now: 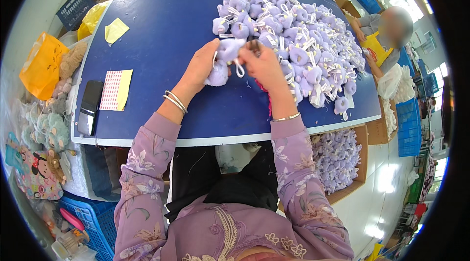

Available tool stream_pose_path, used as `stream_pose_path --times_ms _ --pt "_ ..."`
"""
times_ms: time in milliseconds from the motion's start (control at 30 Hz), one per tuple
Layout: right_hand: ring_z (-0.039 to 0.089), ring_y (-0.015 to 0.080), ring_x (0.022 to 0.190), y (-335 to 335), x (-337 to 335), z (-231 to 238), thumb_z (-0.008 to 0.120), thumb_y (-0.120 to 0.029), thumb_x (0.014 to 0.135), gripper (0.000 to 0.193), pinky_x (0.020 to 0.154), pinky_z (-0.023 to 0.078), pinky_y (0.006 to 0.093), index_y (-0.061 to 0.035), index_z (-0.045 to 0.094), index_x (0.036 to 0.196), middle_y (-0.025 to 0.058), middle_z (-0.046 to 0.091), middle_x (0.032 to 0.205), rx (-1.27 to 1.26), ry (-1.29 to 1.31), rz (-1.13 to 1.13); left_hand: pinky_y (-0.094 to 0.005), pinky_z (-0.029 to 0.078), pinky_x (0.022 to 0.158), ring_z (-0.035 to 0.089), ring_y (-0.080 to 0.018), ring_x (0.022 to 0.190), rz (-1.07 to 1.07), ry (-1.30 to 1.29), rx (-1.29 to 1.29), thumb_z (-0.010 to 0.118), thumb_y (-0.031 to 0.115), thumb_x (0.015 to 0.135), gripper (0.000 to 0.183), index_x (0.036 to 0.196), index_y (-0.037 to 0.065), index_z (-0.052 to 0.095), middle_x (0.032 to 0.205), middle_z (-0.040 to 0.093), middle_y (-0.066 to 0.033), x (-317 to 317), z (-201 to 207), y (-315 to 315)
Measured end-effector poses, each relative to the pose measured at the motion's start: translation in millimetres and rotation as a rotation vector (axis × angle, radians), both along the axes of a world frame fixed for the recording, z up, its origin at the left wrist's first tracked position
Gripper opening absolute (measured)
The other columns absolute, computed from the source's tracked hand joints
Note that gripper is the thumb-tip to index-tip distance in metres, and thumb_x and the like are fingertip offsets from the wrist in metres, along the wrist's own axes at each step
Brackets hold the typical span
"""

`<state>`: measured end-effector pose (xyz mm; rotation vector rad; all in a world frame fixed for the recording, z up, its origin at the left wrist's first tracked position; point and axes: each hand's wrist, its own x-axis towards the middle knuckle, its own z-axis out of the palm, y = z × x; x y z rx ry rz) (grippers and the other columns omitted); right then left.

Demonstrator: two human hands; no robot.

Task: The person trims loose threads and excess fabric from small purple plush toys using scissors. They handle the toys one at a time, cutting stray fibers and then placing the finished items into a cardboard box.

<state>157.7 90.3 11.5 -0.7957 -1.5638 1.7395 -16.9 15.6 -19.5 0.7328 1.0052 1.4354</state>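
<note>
My left hand (201, 63) is closed round a small pale-purple plush piece (217, 74) with a white loop, held just above the blue table. Close against its right side is my right hand (264, 68), with thumb and fingers pinched together at a small dark tool (253, 45). The tool is blurred and mostly covered by the fingers, so I cannot tell its exact kind. A pink-red strip (269, 102) hangs beside my right wrist. To the right and beyond my hands lies a big heap of similar purple plush pieces (298, 55) with white loops and tags.
On the blue table (161, 26) lie a phone (91, 107), a sticker sheet (113, 90) and a yellow paper (116, 30) at left. An open carton (361, 156) of purple pieces stands below the right edge. A co-worker (387, 41) sits at the far right.
</note>
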Motion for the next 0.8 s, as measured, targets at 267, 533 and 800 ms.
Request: stream_pose_path --times_ms 267,533,800 --pt "0.027 0.0023 0.038 22.0 48.0 19.9 0.054 -0.030 0.095 0.032 0.036 0.023 0.0197 -0.0014 0.057 0.109 0.0084 0.067 0.081 -0.061 0.543 -0.021 -0.0322 0.054 0.068 0.066 -0.0222 0.083 -0.012 -0.194 0.101 0.034 0.047 0.101 0.052 0.121 0.002 0.051 0.103 0.066 -0.0187 -4.1 3.6 3.6" --pt "0.053 0.0036 0.069 -26.9 -17.0 1.1 0.067 -0.014 0.087 0.018 0.059 0.042 0.0183 -0.0013 0.061 0.099 -0.0001 0.062 0.086 0.321 -0.084 0.075 -0.0344 0.052 0.085 0.061 -0.0213 0.099 0.170 -0.177 0.270 0.031 0.041 0.103 0.049 0.118 0.000 0.053 0.109 0.063 -0.0174 -0.2 10.1 -0.7" --pt "0.047 0.0042 0.061 -31.5 -23.5 -7.4 0.068 -0.011 0.084 0.013 0.055 0.039 0.0229 0.0007 0.062 0.088 -0.0001 0.060 0.073 0.475 -0.122 -0.023 -0.0307 0.052 0.079 0.061 -0.0171 0.088 0.216 -0.107 0.240 0.032 0.041 0.103 0.049 0.106 0.000 0.059 0.098 0.064 -0.0121 -0.1 6.5 -0.9"
